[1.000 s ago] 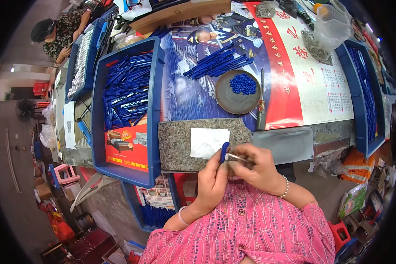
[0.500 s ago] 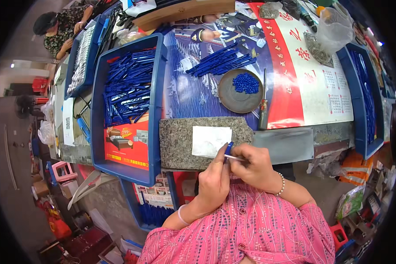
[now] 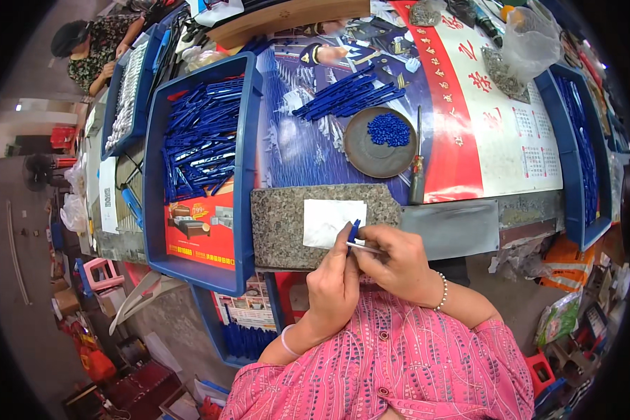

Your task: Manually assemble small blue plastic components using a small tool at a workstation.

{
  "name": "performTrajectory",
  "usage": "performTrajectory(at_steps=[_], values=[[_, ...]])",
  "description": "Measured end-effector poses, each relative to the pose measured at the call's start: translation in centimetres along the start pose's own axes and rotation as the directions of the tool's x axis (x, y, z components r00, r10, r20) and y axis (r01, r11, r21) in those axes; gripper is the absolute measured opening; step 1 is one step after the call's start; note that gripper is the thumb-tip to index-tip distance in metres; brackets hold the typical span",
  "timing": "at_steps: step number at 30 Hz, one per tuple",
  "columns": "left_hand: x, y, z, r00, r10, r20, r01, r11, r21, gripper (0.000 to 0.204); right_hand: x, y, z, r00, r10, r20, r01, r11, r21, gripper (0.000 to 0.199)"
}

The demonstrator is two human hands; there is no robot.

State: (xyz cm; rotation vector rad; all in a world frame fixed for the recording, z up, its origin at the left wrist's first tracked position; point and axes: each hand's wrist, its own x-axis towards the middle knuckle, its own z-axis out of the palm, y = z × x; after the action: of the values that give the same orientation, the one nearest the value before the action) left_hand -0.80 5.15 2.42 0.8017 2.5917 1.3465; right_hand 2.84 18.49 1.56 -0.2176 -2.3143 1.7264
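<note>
Close in front of my chest, both hands meet over the near edge of a speckled stone slab [image 3: 276, 217]. The fingers of my left hand [image 3: 334, 283] pinch a small, slim blue piece [image 3: 355, 229] whose tip points up. My right hand [image 3: 402, 264] grips a thin, pale stick-like tool [image 3: 364, 248], its end against or just beside the blue piece; contact is hard to tell. Beneath the fingertips a white sheet of paper [image 3: 322, 218] lies on the slab. Most of the blue piece is hidden by my fingers.
Beyond the slab are a round dish [image 3: 357, 159] with small blue parts [image 3: 388, 130], a screwdriver [image 3: 418, 178] and a pile of blue strips [image 3: 346, 94]. Blue trays stand left [image 3: 245, 182] and right [image 3: 570, 217], holding more strips. Another person [image 3: 94, 59] sits far left.
The blue piece now stands more upright between my fingers, and both hands have shifted slightly left. The whole scene has also shifted a little left.
</note>
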Motion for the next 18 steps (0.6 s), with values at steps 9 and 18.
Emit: performTrajectory(at_steps=[9,18], values=[[-0.3,-0.2,-0.1,0.997,-0.009,0.081,0.007,1.000,0.029,0.040,0.0,0.2,-0.1,0.999,0.013,0.038,-0.012,1.000,-0.022,0.016],[-0.6,-0.4,-0.4,0.982,-0.129,0.139,0.140,0.987,-0.073,0.040,0.0,1.7,0.1,0.961,-0.241,0.133,0.269,0.923,-0.275,0.017]])
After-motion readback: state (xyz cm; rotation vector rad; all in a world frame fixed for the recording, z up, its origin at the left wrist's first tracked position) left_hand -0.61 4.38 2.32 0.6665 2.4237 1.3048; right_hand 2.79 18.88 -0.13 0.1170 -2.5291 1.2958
